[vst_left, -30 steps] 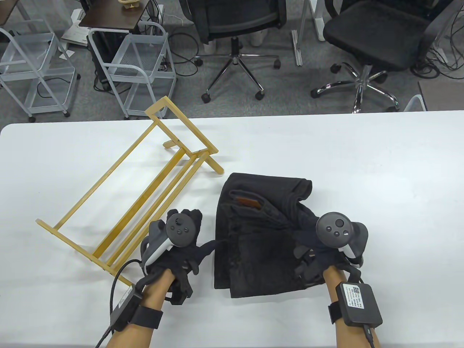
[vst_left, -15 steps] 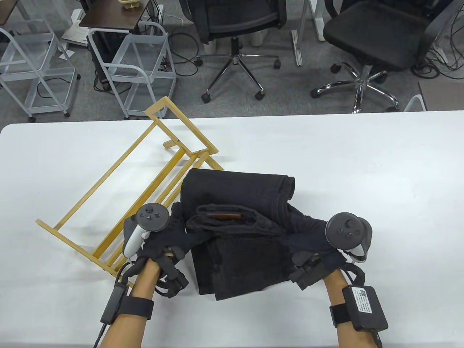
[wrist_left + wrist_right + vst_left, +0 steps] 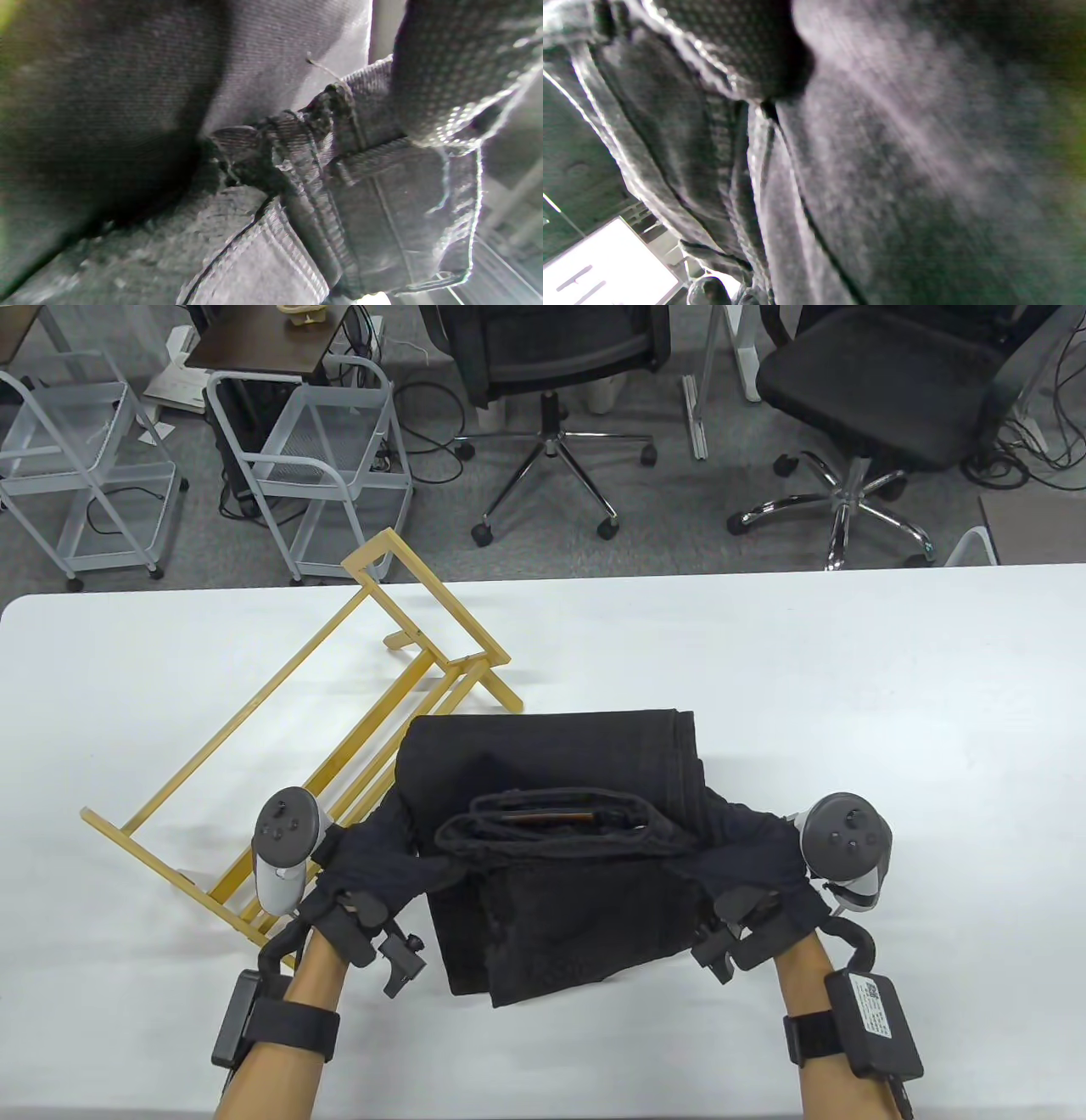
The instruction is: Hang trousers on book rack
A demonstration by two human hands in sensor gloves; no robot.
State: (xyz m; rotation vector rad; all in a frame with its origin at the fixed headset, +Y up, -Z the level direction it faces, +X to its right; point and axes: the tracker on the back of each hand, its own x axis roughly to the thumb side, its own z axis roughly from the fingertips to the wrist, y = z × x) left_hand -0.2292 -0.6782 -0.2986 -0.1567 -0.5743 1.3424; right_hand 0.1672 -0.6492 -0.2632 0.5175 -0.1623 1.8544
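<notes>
Two gloved hands are seen from above, each gripping one end of the waistband of a pair of black trousers (image 3: 551, 848). The left hand (image 3: 356, 869) is closed on the left end of the waistband, the right hand (image 3: 755, 874) on the right end; in both wrist views gloved fingers are shown pressed against dark fabric and a belt loop. The trousers are held up between the hands, folded over themselves, with the lower part draped toward the near edge of the white table (image 3: 848, 687).

Just left of the trousers, a wooden book rack (image 3: 339, 729) stands on the table at a slant. Its near rails are partly covered by the left edge of the trousers; whether cloth touches wood cannot be told.

The lifting and carrying step appears to be in hand. The hanging is not yet done. Next, the trousers would likely need to be raised above the rack's top rail, carried leftward, and lowered so the fabric drapes over it.
</notes>
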